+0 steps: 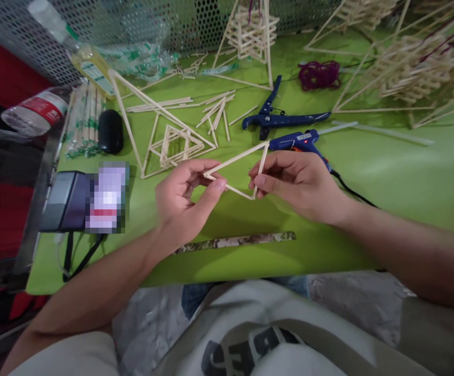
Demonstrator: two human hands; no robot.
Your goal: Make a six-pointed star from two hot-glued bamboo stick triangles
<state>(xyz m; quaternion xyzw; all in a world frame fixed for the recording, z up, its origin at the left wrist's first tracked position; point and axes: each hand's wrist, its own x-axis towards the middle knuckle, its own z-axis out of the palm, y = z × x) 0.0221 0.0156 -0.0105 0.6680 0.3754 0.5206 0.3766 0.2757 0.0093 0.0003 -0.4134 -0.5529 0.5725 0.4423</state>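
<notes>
A small triangle of wooden sticks (236, 158) is held up between my two hands, above the green table. My left hand (189, 196) pinches its left corner between thumb and fingers. On the other side, my right hand (297, 180) grips the short right-hand stick. Just beyond the right hand lies a blue glue gun (295, 141) with a red light lit and a glue stick in its back. Farther off is a dark blue cutter (268, 120). Several small stick triangles (175, 146) lie stacked beyond my left hand, beside loose cut sticks (219, 109).
Finished-looking stick structures (415, 68) stand at the back right, near purple cord (319, 74). At left are a power bank (64, 201), a phone (107, 196), a black case (111, 131), wrapped sticks (85, 122) and bottles (93, 68). A patterned strip (246, 240) lies near the front edge.
</notes>
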